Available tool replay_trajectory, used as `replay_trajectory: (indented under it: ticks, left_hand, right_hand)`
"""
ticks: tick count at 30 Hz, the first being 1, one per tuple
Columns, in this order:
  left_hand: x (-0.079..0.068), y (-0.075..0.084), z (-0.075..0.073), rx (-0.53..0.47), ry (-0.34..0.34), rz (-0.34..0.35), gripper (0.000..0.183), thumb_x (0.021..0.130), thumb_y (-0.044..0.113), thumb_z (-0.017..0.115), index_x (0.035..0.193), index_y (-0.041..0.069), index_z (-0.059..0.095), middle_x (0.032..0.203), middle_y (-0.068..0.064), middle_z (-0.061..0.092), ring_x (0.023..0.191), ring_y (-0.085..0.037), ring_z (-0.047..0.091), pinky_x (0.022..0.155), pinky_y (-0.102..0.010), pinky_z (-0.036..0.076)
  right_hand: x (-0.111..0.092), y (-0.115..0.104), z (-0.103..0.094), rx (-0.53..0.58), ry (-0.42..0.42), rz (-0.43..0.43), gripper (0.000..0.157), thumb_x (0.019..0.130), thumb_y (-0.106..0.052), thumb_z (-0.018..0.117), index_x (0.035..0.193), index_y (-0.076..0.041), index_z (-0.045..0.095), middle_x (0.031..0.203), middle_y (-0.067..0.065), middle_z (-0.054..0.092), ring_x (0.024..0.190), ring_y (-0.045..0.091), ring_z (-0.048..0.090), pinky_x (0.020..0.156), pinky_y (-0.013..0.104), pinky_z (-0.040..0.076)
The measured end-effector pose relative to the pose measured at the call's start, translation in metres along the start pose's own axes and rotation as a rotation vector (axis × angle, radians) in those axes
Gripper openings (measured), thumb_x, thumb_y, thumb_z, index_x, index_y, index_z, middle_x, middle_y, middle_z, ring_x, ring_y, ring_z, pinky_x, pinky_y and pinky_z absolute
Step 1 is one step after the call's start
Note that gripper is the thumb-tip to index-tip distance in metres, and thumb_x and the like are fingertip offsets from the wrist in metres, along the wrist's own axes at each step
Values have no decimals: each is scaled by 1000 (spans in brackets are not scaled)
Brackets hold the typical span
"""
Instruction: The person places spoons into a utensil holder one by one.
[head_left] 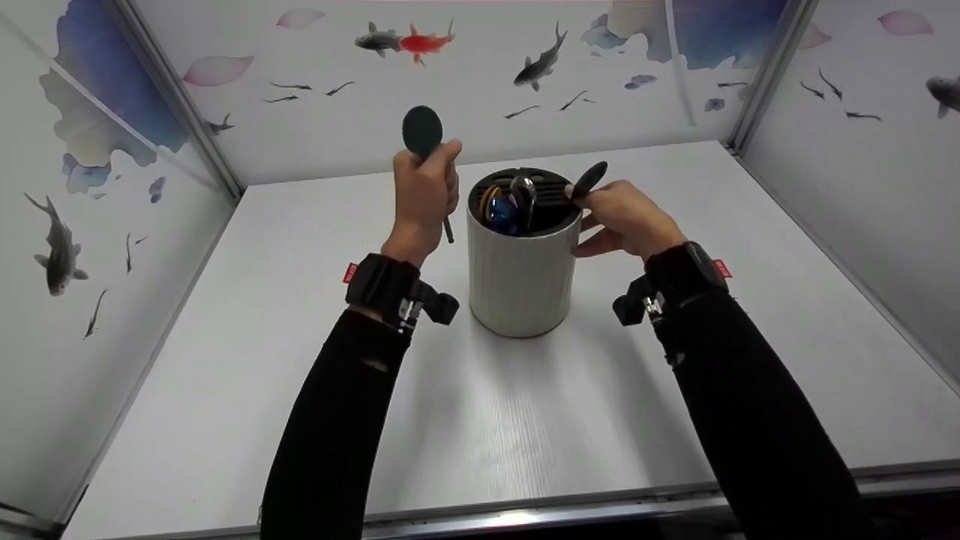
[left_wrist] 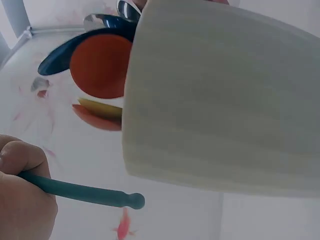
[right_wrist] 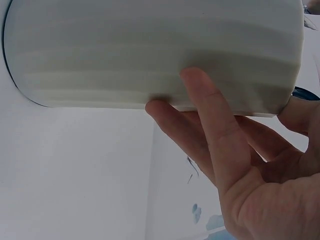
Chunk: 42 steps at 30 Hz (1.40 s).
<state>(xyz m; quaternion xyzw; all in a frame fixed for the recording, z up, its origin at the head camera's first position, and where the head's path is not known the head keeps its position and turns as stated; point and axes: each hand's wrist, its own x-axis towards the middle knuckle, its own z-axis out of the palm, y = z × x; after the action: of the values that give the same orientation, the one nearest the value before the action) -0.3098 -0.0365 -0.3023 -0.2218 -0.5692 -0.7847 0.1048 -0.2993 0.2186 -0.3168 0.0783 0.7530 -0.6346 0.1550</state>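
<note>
My left hand (head_left: pixel 425 191) grips a dark green spoon (head_left: pixel 422 130), its oval head upright above the fist. The spoon's thin handle pokes out below, and its rounded tip shows in the left wrist view. Right beside it stands a cream, ribbed utensil holder (head_left: pixel 520 281) with a dark slotted top. My right hand (head_left: pixel 626 217) holds the holder at its right rim, thumb at the edge and fingertips (right_wrist: pixel 197 80) against the outer wall. A dark spoon-like utensil (head_left: pixel 591 178) rises next to that thumb. A shiny blue utensil (head_left: pixel 501 213) and a silver one (head_left: pixel 523 189) stand inside.
In the left wrist view, an orange rounded head (left_wrist: pixel 101 65), a dark blue one (left_wrist: pixel 57 54) and a yellow one (left_wrist: pixel 102 108) stick out of the holder. White panels printed with fish (head_left: pixel 544 60) enclose the white table (head_left: pixel 247 360) behind and at the sides.
</note>
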Motion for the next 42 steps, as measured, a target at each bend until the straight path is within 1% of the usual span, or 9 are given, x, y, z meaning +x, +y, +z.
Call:
replay_trajectory:
  ticks: [4,8,12,16,20,24,28,38,42]
  left_hand:
    - [3,6,13,-25,-1,23,53,100,6,54,52,15,33,48,6,24,38,-8,16,39,-24,14]
    - [8,9,22,-17,1,84,53,100,4,53,52,15,34,47,5,25,38,-9,17,39,-25,15]
    - [12,8,28,-26,20,139,51,99,3,52,52,15,34,47,5,25,38,-9,18,39,-25,15]
    - [15,3,32,-70,33,146,50,98,2,51,53,13,31,48,5,23,39,-9,16,39,-24,13]
    - [15,-5,36,-108,67,128,51,99,3,49,54,13,28,49,4,21,40,-10,13,40,-25,13]
    - [13,-14,39,-143,108,95,52,100,4,47,53,15,29,50,4,22,41,-10,14,41,-24,13]
    - [10,-22,41,-154,103,59,51,100,4,47,53,15,30,50,4,23,41,-9,15,41,-24,14]
    - [13,-36,37,-3,92,-80,47,104,10,51,60,15,35,53,5,25,45,-7,21,45,-23,19]
    - [14,-38,36,108,65,-94,45,103,12,52,60,13,39,54,5,31,49,-9,30,50,-24,25]
  right_hand:
    - [-1,2,-1,2,-1,-8,35,105,-32,57,116,0,61,120,18,53,69,26,73,77,40,62]
    - [0,3,-2,-2,-1,-6,36,105,-32,57,118,1,61,123,17,51,74,26,72,78,40,62]
    - [0,4,-2,-7,0,1,38,105,-34,56,122,1,60,125,17,50,76,26,72,79,40,62]
    - [-1,5,-3,-21,-2,7,41,105,-35,56,126,1,59,124,18,52,71,25,72,80,39,62]
    - [-3,5,-5,-33,-2,10,44,105,-36,56,129,1,58,123,20,53,67,24,72,79,38,62]
    - [-2,5,-4,-18,-10,2,44,104,-36,58,128,1,59,123,19,52,70,25,73,78,38,62]
    - [-1,5,-3,-18,-9,-7,42,104,-35,58,125,1,61,122,19,52,70,24,72,77,38,62]
    - [-2,3,-3,-28,6,-9,39,104,-35,58,122,0,62,118,19,54,67,24,72,77,37,62]
    - [-3,3,-3,-24,2,-16,41,104,-34,58,124,1,61,122,19,52,69,24,72,77,37,62]
